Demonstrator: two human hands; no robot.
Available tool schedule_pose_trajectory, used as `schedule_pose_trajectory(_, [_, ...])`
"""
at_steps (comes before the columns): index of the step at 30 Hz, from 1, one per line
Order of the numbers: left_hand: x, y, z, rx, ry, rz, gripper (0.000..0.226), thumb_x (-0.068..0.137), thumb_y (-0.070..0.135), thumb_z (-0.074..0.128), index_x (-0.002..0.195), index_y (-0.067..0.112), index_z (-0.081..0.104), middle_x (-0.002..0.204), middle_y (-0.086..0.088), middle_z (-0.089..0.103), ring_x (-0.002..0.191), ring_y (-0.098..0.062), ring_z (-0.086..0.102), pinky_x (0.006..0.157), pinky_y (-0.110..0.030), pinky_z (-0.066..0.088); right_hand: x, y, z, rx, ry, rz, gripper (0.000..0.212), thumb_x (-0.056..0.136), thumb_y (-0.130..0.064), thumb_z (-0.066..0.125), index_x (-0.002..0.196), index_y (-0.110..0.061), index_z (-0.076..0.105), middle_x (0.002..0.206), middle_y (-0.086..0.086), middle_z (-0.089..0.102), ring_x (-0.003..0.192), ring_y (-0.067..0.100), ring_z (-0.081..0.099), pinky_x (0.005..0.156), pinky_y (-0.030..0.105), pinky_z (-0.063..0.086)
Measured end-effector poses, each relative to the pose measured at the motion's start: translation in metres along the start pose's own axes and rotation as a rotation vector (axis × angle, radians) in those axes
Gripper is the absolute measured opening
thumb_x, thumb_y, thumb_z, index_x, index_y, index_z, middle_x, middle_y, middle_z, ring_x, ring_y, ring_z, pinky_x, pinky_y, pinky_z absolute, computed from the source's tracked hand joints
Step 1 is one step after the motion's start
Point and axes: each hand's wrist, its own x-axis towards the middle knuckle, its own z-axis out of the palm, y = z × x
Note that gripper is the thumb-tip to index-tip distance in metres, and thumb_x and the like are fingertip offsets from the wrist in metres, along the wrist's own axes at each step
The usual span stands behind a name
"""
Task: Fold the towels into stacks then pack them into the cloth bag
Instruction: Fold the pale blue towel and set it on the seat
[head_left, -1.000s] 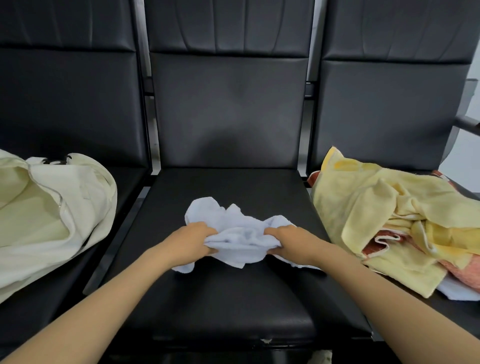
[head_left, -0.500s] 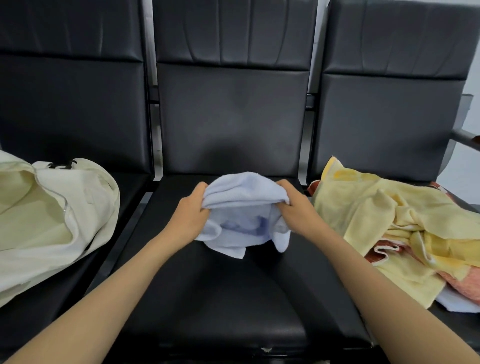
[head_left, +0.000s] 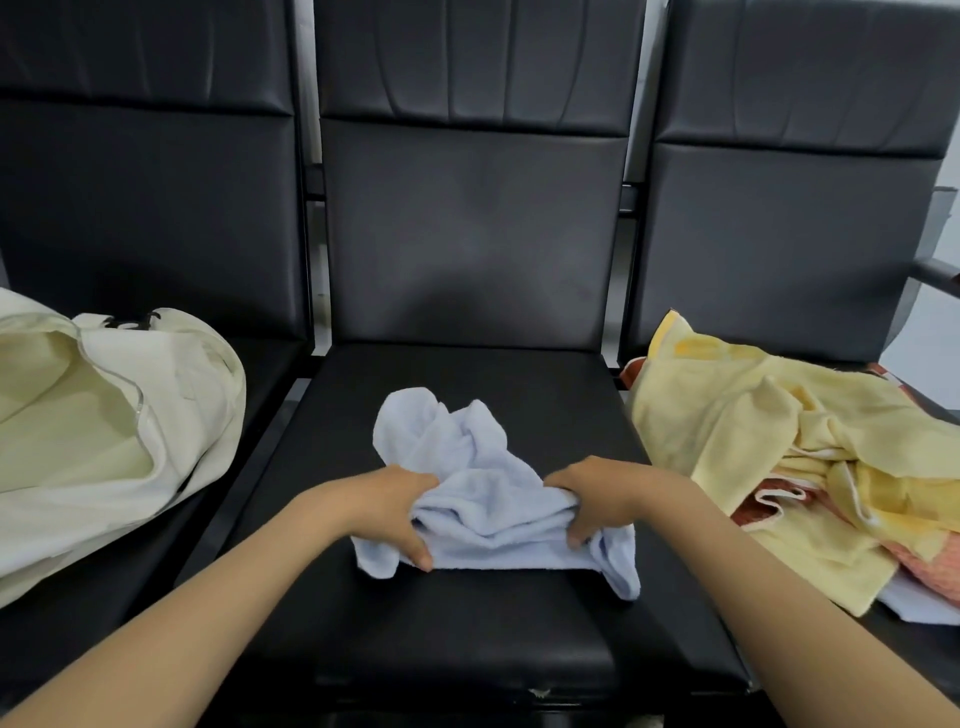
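Note:
A crumpled pale blue towel (head_left: 480, 493) lies on the middle black seat (head_left: 467, 639). My left hand (head_left: 387, 506) grips its left edge and my right hand (head_left: 597, 499) grips its right edge, both with fingers curled into the cloth. The cream cloth bag (head_left: 104, 441) lies open on the left seat. A heap of yellow towels (head_left: 779, 447) with an orange-red one (head_left: 763, 506) under them covers the right seat.
Three black padded chairs stand side by side, with upright backrests (head_left: 472, 223) behind. A white cloth (head_left: 914, 603) peeks out under the yellow heap at the right. A metal armrest (head_left: 935, 270) sticks out at the far right.
Half a second ago both hands held the blue towel lifted above the seat. Now they have come down and toward me, and the towel lies crumpled on the seat again.

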Motion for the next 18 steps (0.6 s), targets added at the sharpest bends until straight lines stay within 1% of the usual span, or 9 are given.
schedule_pose_trajectory(2, [0.001,0.002,0.002,0.006,-0.003,-0.006,0.043,0.066,0.044,0.079,0.080,0.025,0.043,0.077,0.008,0.049,0.069,-0.010,0.046,0.062,-0.024,0.038,-0.001,0.001,0.001,-0.005,0.015,0.006,0.024,0.077,-0.027,0.070,0.091,-0.020,0.052,0.093,0.001,0.060,0.088,0.022,0.061,0.072,0.033,0.049])
schedule_pose_trajectory(4, [0.004,0.003,0.004,0.021,0.031,0.013,0.035,0.071,0.040,0.073,0.073,0.018,0.046,0.074,0.003,0.047,0.066,-0.013,0.044,0.060,-0.026,0.036,-0.002,-0.003,0.002,0.036,0.040,-0.007,0.035,0.072,-0.038,0.073,0.092,-0.022,0.050,0.096,0.000,0.057,0.088,0.022,0.061,0.072,0.034,0.051])
schedule_pose_trajectory(6, [0.005,0.006,0.004,0.045,0.078,0.016,0.028,0.076,0.032,0.063,0.067,0.011,0.047,0.079,-0.001,0.043,0.065,-0.015,0.039,0.058,-0.028,0.033,-0.001,-0.007,0.006,0.061,0.084,-0.026,0.043,0.067,-0.048,0.075,0.090,-0.024,0.049,0.098,-0.002,0.052,0.089,0.020,0.058,0.075,0.036,0.051])
schedule_pose_trajectory(7, [0.005,0.007,0.004,0.040,0.107,0.012,0.026,0.076,0.031,0.059,0.068,0.009,0.049,0.084,0.000,0.043,0.067,-0.014,0.040,0.060,-0.028,0.035,0.001,-0.010,0.008,0.038,0.113,-0.035,0.039,0.068,-0.048,0.074,0.086,-0.025,0.047,0.099,-0.002,0.049,0.089,0.020,0.057,0.076,0.036,0.051])
schedule_pose_trajectory(10, [0.005,0.010,0.000,-0.029,0.191,0.047,0.027,0.076,0.037,0.055,0.078,0.010,0.058,0.102,0.004,0.046,0.085,-0.012,0.049,0.076,-0.027,0.046,0.006,-0.016,0.012,-0.026,0.162,-0.041,0.029,0.079,-0.037,0.065,0.070,-0.027,0.039,0.097,0.000,0.044,0.085,0.020,0.052,0.075,0.033,0.048])
schedule_pose_trajectory(12, [0.002,0.016,-0.007,-0.037,0.248,0.096,0.030,0.082,0.042,0.055,0.085,0.014,0.063,0.109,0.008,0.046,0.100,-0.007,0.046,0.087,-0.025,0.045,0.008,-0.019,0.010,-0.004,0.199,-0.046,0.023,0.087,-0.030,0.056,0.072,-0.024,0.039,0.093,0.000,0.045,0.081,0.019,0.051,0.071,0.029,0.044])
schedule_pose_trajectory(14, [0.000,0.020,-0.014,-0.064,0.313,0.137,0.031,0.087,0.040,0.055,0.102,0.014,0.064,0.104,0.010,0.050,0.102,-0.007,0.044,0.085,-0.019,0.038,0.005,-0.016,0.004,0.146,0.290,-0.043,0.017,0.091,-0.025,0.050,0.078,-0.020,0.039,0.084,-0.002,0.049,0.078,0.018,0.052,0.066,0.027,0.041])
schedule_pose_trajectory(16, [-0.003,0.022,-0.020,-0.204,0.378,0.082,0.033,0.090,0.029,0.060,0.120,0.015,0.056,0.093,0.011,0.052,0.092,-0.010,0.048,0.070,-0.013,0.037,0.001,-0.008,-0.003,0.432,0.421,-0.037,0.015,0.092,-0.024,0.052,0.087,-0.015,0.041,0.082,-0.003,0.052,0.076,0.016,0.051,0.061,0.023,0.039])
schedule_pose_trajectory(18, [-0.006,0.023,-0.026,-0.351,0.420,0.086,0.024,0.090,0.030,0.060,0.108,0.017,0.054,0.090,0.005,0.056,0.079,-0.011,0.052,0.061,-0.010,0.038,-0.003,0.000,-0.011,0.697,0.523,-0.054,0.016,0.092,-0.024,0.056,0.094,-0.013,0.045,0.086,-0.002,0.055,0.078,0.013,0.051,0.064,0.022,0.041])
